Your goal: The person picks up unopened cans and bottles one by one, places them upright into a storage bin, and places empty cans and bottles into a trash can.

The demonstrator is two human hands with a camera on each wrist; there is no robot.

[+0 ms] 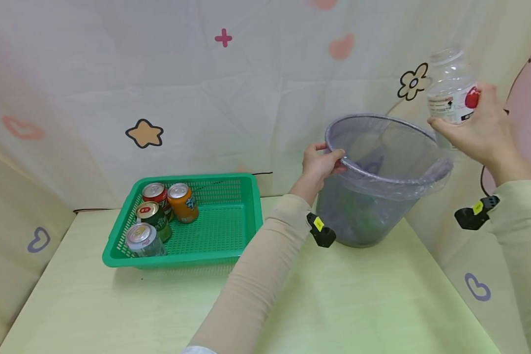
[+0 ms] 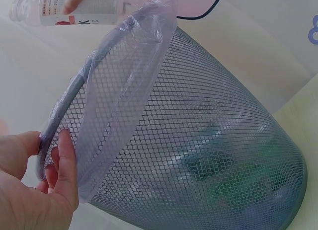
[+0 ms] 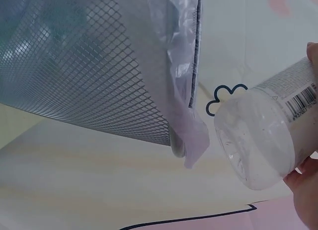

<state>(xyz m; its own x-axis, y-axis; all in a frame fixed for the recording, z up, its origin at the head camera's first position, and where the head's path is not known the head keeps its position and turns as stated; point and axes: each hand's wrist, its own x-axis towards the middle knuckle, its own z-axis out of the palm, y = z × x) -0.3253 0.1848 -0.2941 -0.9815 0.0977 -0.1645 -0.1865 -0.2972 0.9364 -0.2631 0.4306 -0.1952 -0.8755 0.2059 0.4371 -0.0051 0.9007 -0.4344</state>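
Note:
My left hand [image 1: 320, 164] pinches the left rim of a mesh wastebasket [image 2: 208, 155], thumb on one side and fingers on the other. A thin plastic liner [image 2: 119, 111] folds over that rim. The basket leans slightly toward me, and greenish shapes show through its mesh low down. In my right hand [image 1: 491, 125] is a clear, wide-mouthed plastic bottle [image 1: 451, 88] with a white label and a red fruit picture. I grip it around its lower part, upright, just right of and above the basket's rim. Its clear base [image 3: 256, 140] faces the right wrist camera.
A green plastic basket [image 1: 248, 246] stands left on the pale table [image 1: 358, 295]. Inside are an orange can [image 1: 183, 204], a red can [image 1: 155, 194], a dark green can [image 1: 154, 219] and a silver can [image 1: 143, 241]. A patterned curtain [image 1: 225, 98] hangs close behind.

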